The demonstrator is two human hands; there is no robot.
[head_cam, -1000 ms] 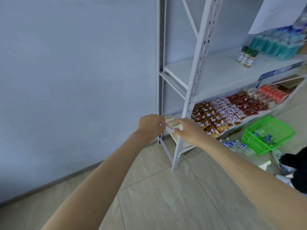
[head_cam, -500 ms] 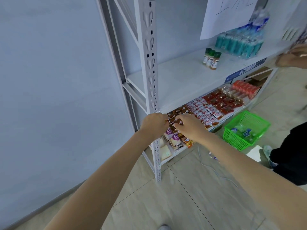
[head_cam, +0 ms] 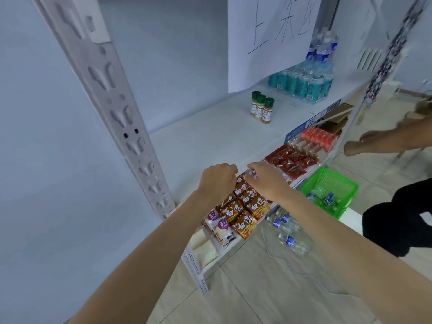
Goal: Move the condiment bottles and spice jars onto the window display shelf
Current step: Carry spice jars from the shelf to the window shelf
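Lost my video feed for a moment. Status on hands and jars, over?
Left hand and right hand closed at the white shelf edge, contents hidden. Three green-capped spice jars standing on that shelf. Path clear.

Three spice jars wear dark green caps over pale labels, the nearest showing an orange-brown fill. They stand on a plain white shelf, whose upright post is white too, punched with a repeating keyhole pattern. Behind them, the shrink-wrapped bottles are teal with white labels, and taller water bottles carry blue labels. The hanging paper sheet is white with thin dark handwritten strokes. Below, the snack packets are brown with white characters, others deep red. The basket is bright green mesh; the floor is beige tile, the wall pale blue-grey
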